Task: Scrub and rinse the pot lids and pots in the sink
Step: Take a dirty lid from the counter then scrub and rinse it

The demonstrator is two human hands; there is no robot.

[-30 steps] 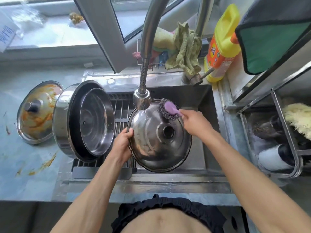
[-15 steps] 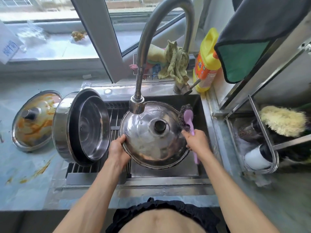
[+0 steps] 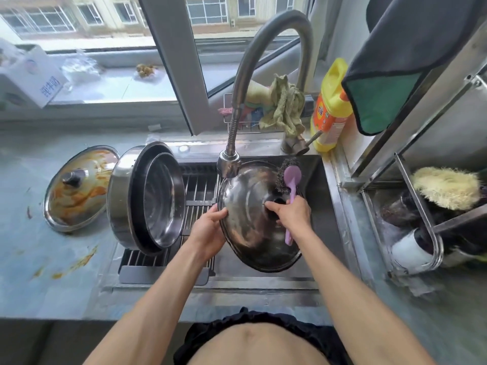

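One lid (image 3: 253, 219) is in your hands, tilted over the sink (image 3: 321, 180) just under the tap (image 3: 228, 164), and it looks mostly clean. Your left hand (image 3: 208, 230) grips its left rim; your right hand (image 3: 291, 213) curls round the purple brush (image 3: 290, 185) handle near the knob. Left of it, two nested pots (image 3: 147, 198) stand on edge on the rack (image 3: 197, 191), apparently washed. Farther left, on the counter, a second lid (image 3: 76, 188) is smeared orange and not yet scrubbed, so roughly one piece remains after this rinse
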